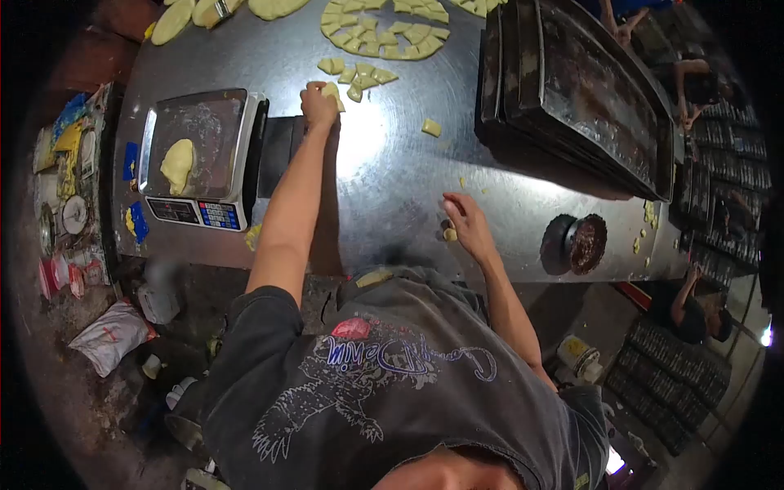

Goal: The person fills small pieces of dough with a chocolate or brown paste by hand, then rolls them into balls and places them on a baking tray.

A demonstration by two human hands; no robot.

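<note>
My left hand reaches far across the metal table, its fingers closed around a piece of yellow dough. Just beyond it lie several cut dough wedges. Near the front of the table, my right hand is held low with its thumb and fingers apart. A small lump of dough shows at its thumb side. A single dough piece lies farther up the table. On the left, a digital scale carries a flattened lump of dough.
A large dough round cut into pieces lies at the far side. Stacked dark baking trays stand on the right, with a round dark tin nearer me. A white sack sits on the floor. Other people are at the far right.
</note>
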